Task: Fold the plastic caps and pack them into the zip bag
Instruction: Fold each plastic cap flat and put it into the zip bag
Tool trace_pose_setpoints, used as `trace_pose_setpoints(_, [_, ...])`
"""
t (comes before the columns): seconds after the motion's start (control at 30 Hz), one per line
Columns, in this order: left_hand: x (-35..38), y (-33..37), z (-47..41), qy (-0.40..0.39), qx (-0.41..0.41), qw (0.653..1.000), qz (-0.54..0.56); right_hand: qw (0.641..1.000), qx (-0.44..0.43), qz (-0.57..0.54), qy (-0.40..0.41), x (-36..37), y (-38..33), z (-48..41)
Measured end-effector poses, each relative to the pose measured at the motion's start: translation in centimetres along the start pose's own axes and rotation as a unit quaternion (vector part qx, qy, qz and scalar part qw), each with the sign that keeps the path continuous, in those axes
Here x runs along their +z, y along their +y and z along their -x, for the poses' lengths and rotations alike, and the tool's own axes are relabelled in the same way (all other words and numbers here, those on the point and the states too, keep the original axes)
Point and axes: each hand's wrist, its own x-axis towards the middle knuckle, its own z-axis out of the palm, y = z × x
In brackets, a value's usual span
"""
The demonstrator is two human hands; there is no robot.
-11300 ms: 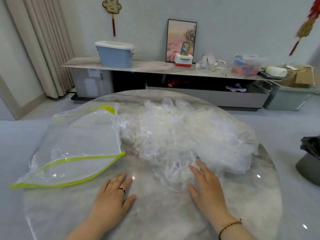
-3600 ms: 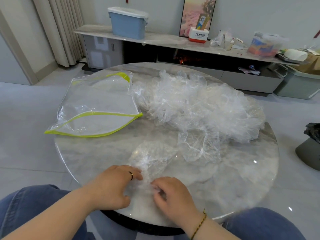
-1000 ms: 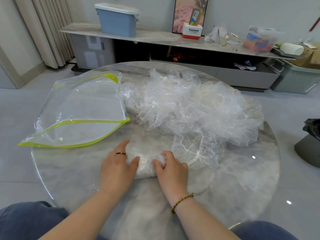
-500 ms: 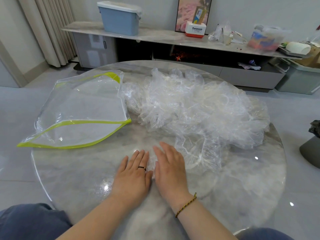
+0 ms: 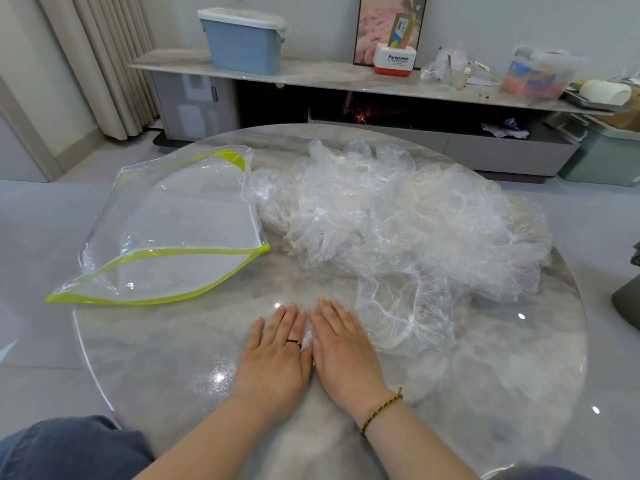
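- Left hand point(image 5: 277, 355) and right hand point(image 5: 343, 355): side by side, palms down, fingers straight and close together, pressing flat on the counter point(image 5: 166, 368).
- Folded cap point(image 5: 307, 336): pinned under both palms, with only a pale sliver showing between them. Judged step: squeezing air out before packing. Risk: the thin film is likely springy, so the fold may puff open once the pressure lifts.
- Loose cap point(image 5: 405, 317): spread open just right of the right hand, its gathered rim near the little finger. Risk: a sideways sweep could snag that rim and drag it along.
- Zip bag point(image 5: 173, 216): ahead and left of the left hand, well apart, lying flat with its green-edged mouth gaping. One corner overhangs the counter's rim. Risk: a one-handed push of the fold inside could slide the bag off.
- Pile of caps point(image 5: 398, 223): ahead and right of both hands, touching the bag's side. Nothing appears packed yet.
- Blue bin point(image 5: 242, 43): far beyond, on the sideboard.
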Motion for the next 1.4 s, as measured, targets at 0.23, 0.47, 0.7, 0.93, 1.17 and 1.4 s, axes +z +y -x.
trace_pose_setpoints(0.23, [-2.2, -1.8, -1.2, 0.049, -0.022, 0.990, 0.131, 0.979, 0.052, -0.095, 0.174, -1.5, 0.6, 1.5])
trace_pose_setpoints(0.47, [-2.8, -2.0, -1.3, -0.002, -0.060, 0.990, 0.128, 0.991, 0.132, -0.008, 0.009, -3.0, 0.8, 2.3])
trace_pose_setpoints(0.7, [-3.0, -1.8, -0.6, -0.006, -0.069, 0.982, 0.176, 0.988, 0.119, -0.078, 0.053, -2.6, 0.4, 2.4])
trace_pose_setpoints(0.93, [-3.5, -1.3, -0.3, 0.076, -0.111, 0.784, 0.606, 0.786, 0.225, -0.569, 0.090, -3.2, -0.1, 1.9])
trace_pose_setpoints(1.17, [-4.6, -1.1, 1.3, 0.096, -0.095, 0.793, 0.594, 0.731, 0.215, -0.644, 0.064, -2.3, -0.2, 1.8])
trace_pose_setpoints(1.4, [-7.7, -9.9, 3.9, 0.368, -0.079, 0.922, 0.094, 0.748, 0.197, -0.629, 0.083, -3.0, -1.0, 1.4])
